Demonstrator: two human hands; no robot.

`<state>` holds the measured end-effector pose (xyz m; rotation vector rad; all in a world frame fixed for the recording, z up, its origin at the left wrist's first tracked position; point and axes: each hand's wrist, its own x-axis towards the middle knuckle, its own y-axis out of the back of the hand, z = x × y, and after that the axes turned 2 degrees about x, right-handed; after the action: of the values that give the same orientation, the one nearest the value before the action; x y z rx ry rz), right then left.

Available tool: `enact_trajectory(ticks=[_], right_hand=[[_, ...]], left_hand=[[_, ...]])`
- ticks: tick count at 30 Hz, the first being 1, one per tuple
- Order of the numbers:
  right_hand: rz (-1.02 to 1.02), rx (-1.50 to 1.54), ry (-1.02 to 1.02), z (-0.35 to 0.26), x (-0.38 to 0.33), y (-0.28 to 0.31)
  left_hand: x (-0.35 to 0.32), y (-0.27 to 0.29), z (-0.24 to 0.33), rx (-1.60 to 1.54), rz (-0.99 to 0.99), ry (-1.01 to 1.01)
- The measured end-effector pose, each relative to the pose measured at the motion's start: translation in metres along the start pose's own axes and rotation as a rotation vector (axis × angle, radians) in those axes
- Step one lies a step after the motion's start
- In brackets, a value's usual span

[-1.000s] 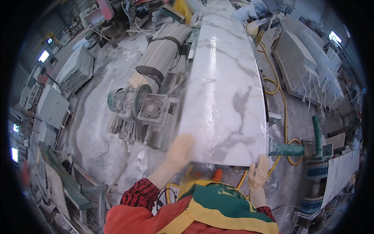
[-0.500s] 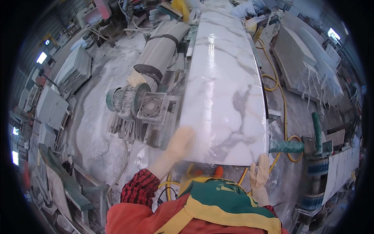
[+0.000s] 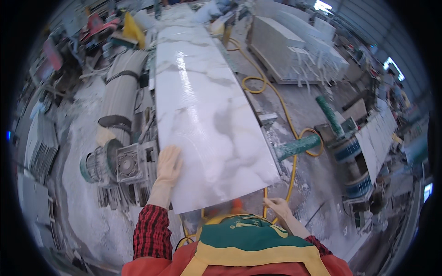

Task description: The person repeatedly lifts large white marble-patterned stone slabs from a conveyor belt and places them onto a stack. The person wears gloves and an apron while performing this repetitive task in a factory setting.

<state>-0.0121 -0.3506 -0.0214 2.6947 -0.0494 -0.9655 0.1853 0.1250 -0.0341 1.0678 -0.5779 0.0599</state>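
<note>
The left hand, in a pale glove, lay flat and open on the left edge of the long white marble slab, close to its near corner. It pressed on the stone and gripped nothing. The right hand, also gloved, was down by the near right corner of the slab, just under the edge. Its fingers looked curled, but whether they held anything could not be told.

The slab ran straight away from the person, shiny and grey-veined, with its near edge just in front of the person's green and yellow apron. Along the left edge sat a grey motor and a long ribbed roller, very close, so there was little room there. On the right, a green pipe poked in toward the slab's edge, and a yellow hose looped over the dusty floor, where there was more open room.

A second before, the left hand was at the near edge of the slab. By now it had slid up the left side. The right hand stayed near the same corner.
</note>
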Motion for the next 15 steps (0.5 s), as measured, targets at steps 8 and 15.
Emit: enact_trajectory(ticks=[8,15], right_hand=[[-0.341,0.869,-0.188,-0.082,-0.006,-0.094],[-0.216,0.863,-0.074,-0.052,0.009,-0.113]], left_hand=[[-0.009,-0.007,-0.01,0.028,-0.02,-0.002],[-0.013,-0.002,-0.002,0.021,-0.039,-0.068]])
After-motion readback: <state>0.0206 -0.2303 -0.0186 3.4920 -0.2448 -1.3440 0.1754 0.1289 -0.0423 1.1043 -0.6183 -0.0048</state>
